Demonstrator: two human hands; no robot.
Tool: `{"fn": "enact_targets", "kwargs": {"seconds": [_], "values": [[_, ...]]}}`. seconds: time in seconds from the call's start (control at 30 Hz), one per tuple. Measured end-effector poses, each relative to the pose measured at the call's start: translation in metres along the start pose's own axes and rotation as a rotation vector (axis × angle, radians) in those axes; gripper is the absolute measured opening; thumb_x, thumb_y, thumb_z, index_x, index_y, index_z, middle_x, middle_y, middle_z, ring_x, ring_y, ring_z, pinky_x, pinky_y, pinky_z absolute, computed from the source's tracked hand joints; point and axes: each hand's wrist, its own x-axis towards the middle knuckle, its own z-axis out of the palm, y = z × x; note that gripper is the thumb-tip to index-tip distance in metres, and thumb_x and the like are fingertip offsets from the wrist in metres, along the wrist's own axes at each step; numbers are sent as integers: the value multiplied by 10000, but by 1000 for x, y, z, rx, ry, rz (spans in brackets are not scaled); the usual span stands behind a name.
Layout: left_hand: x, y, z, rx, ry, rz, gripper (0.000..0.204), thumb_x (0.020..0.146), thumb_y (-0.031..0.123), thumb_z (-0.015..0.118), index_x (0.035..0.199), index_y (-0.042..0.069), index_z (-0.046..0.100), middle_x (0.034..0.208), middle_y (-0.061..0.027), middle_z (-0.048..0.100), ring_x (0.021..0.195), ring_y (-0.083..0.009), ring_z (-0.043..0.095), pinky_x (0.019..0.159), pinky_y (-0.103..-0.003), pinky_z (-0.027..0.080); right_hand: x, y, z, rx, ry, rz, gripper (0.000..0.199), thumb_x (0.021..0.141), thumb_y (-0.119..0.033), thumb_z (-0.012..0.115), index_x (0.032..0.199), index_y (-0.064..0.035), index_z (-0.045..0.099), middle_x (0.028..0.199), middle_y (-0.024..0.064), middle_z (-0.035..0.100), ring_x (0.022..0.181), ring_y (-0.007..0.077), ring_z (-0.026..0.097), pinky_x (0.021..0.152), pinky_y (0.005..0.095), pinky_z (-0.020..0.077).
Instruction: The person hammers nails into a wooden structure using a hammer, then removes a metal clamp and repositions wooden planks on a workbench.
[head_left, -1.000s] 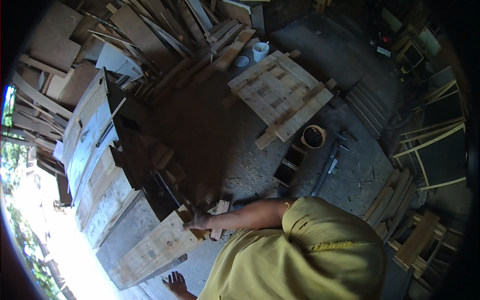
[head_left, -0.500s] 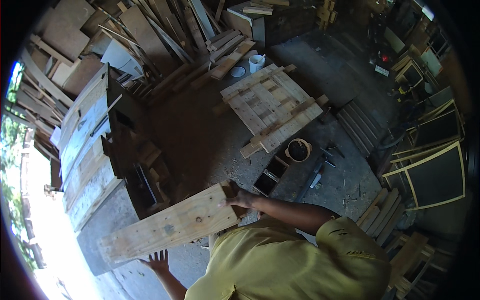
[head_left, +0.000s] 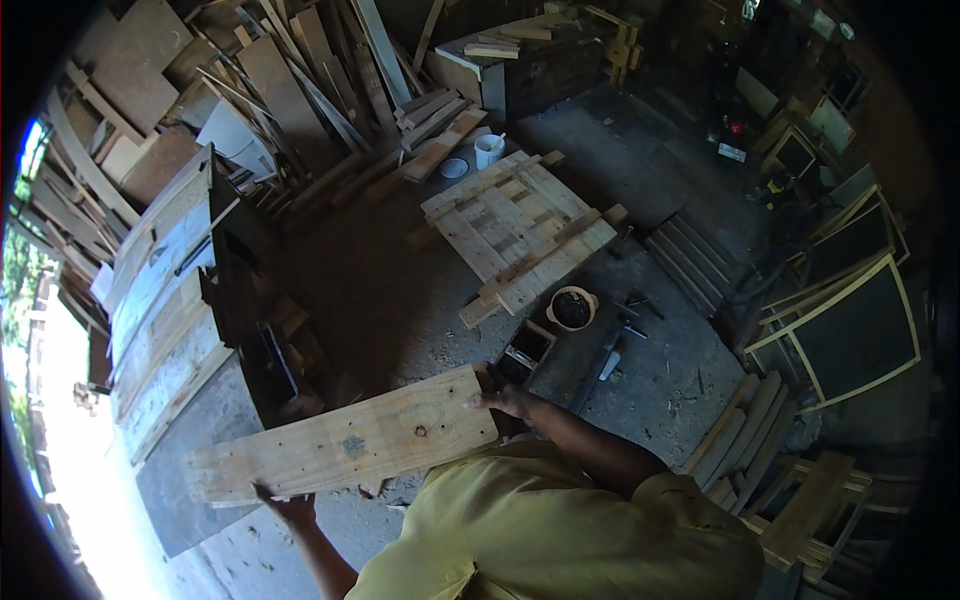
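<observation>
A long wooden board (head_left: 350, 435) with knots and dark nail marks lies across the space before me, its broad face up. My right hand (head_left: 510, 401) is closed on its right end, thumb on the top face and the other fingers mostly hidden. A darker piece shows beneath that end. Near the left end, my left hand (head_left: 289, 508) grips the board's near edge, with part of the fingers on the edge and the rest out of sight below.
A workbench (head_left: 180, 300) stands at left. Ahead, a slatted wood panel (head_left: 530, 225) lies near a white bucket (head_left: 489, 150). A round tub (head_left: 572, 308) and a divided tool box (head_left: 523, 355) stand nearer. Stacked planks (head_left: 740, 425) and framed screens (head_left: 850, 325) are at right.
My left hand, spread beside the near edge before, has closed on the board. The board has turned slightly and its right end has shifted right. The view has swung a little.
</observation>
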Motion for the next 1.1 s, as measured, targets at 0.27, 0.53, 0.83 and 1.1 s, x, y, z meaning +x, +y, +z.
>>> {"fn": "enact_targets", "kwargs": {"seconds": [0.27, 0.53, 0.83, 1.1], "values": [[-4, 6, -9, -46, -200, -8, 882, 796, 795, 443, 1481, 243, 379, 1520, -69, 379, 1384, -341, 360, 1052, -599, 346, -51, 26, 47, 7, 210, -35, 911, 732, -426, 826, 1432, -80, 358, 1359, 109, 508, 1266, 227, 475, 1092, 398, 351], [10, 8, -32, -156, -393, 181, 852, 840, 668, 524, 1491, 150, 337, 1483, -126, 407, 1336, -345, 423, 1087, -533, 380, -94, 84, 71, 103, 180, 43, 907, 783, -484, 748, 1480, -88, 326, 1405, 110, 474, 1336, 241, 415, 1097, 410, 337], [1, 19, -36, -49, -305, 154, 817, 871, 684, 476, 1463, 130, 379, 1433, -116, 465, 1315, -331, 444, 1071, -506, 389, -136, 76, 115, 182, 183, -103, 755, 773, -363, 776, 1369, -38, 447, 1260, 109, 565, 1203, 221, 525, 1047, 386, 398], [16, 10, -52, -194, -444, 115, 844, 839, 668, 549, 1466, 133, 366, 1431, -124, 465, 1297, -348, 460, 1064, -539, 399, -149, 88, 107, 76, 184, -59, 822, 780, -424, 764, 1409, -52, 387, 1322, 108, 508, 1267, 229, 458, 1073, 398, 355]]}}
